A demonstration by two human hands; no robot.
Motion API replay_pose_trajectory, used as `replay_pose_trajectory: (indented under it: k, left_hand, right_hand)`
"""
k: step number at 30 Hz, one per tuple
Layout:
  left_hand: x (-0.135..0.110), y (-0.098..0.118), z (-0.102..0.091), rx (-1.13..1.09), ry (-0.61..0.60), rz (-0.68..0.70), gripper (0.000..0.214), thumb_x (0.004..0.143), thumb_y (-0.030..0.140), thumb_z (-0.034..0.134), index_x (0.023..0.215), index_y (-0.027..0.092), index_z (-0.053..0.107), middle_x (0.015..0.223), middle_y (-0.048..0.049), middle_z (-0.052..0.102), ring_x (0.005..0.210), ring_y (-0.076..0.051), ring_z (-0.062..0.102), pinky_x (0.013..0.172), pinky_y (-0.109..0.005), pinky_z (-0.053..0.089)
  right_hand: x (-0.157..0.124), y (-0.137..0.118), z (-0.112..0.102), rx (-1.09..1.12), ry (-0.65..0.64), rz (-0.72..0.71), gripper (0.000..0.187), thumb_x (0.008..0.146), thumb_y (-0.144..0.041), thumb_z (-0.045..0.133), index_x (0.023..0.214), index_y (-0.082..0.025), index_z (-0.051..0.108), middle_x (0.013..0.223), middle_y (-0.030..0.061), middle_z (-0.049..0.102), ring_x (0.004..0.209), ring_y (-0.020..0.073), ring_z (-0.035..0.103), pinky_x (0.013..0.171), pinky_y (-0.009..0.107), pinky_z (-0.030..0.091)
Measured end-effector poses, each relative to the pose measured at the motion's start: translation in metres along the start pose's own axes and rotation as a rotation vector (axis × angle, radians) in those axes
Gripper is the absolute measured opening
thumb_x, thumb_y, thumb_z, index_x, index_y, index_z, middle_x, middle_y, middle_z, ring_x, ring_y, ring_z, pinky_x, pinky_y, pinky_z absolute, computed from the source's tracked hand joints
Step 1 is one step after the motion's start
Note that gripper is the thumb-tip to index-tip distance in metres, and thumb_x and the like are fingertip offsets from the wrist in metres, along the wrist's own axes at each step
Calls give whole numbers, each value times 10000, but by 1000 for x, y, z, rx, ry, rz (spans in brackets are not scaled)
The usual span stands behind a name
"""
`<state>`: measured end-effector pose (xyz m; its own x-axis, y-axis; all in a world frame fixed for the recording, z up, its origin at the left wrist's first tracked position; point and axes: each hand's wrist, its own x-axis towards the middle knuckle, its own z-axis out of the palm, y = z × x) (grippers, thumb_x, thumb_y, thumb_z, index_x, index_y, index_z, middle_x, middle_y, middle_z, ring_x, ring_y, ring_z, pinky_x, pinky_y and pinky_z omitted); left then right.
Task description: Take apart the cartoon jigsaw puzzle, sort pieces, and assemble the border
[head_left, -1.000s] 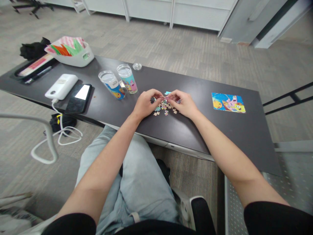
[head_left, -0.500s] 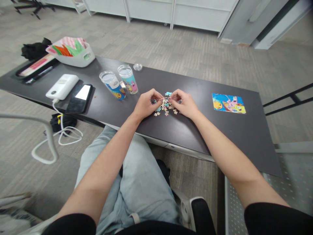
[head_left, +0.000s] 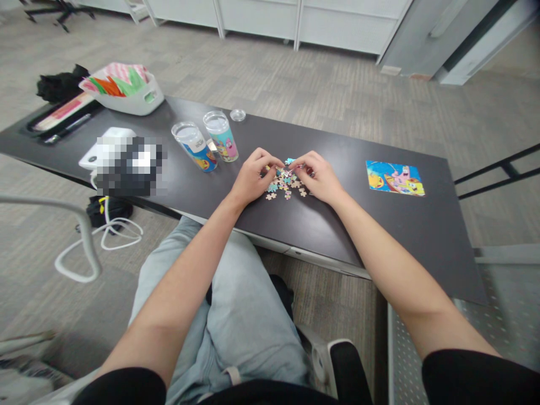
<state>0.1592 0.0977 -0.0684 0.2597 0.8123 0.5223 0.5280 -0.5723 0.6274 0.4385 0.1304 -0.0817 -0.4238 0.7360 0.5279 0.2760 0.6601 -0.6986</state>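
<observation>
A small heap of jigsaw puzzle pieces (head_left: 287, 183), in pastel and tan colours, lies on the dark table between my hands. My left hand (head_left: 255, 175) curls over the heap's left side, thumb and fingers drawn together around a puzzle piece that is mostly hidden. On the opposite side, my right hand (head_left: 317, 175) is bent the same way, with a bit of a pinkish piece showing at its fingertips. A few loose pieces lie on the near side of the heap, and a light blue one (head_left: 289, 161) lies at its far edge.
Left of the hands stand two clear-topped cartoon cups (head_left: 194, 147), with a round clear lid (head_left: 237, 115) behind them. A bright cartoon picture card (head_left: 395, 178) lies at right. Farther left are a white basket (head_left: 137, 102), a white device (head_left: 105, 147) and a pixelated dark patch.
My left hand has lifted slightly, and its fingertips have shifted a little. The right fingers have drawn slightly back from the middle of the heap. The cups and card have not moved.
</observation>
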Motion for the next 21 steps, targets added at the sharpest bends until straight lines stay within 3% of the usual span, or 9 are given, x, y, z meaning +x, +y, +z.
replay_pose_trajectory:
  k: [8,13,18,21]
  left_hand:
    - [0,-4,1,4,6,-9,315,1163,123,702,1251,270,966,1281,-104,835,1110,-263,808,919,-389,704]
    - [0,-3,1,-20,-4,36,288,1223,176,706,1344,263,952,1281,-106,898,1097,-266,842,835,-362,654]
    - [0,-2,4,-47,18,-44,297,1174,159,751,1419,256,888,1279,-89,904,1035,-239,835,844,-349,654]
    - [0,-1,5,-43,21,-69,236,1156,168,773,1355,248,872,1215,-78,882,1013,-237,819,860,-352,665]
  right_hand:
    - [0,6,4,16,22,80,295,1138,-400,832,1421,-339,890,1115,55,827,879,280,703,924,485,682]
    - [0,4,7,44,34,116,243,1115,-511,863,1272,-328,832,950,15,787,818,266,687,872,455,658]
    - [-1,0,5,60,22,144,310,1124,-594,885,1307,-357,804,969,6,795,836,271,697,851,448,639]
    - [-1,-2,2,31,10,99,225,1169,-549,852,1288,-358,844,1004,23,801,872,278,714,881,458,642]
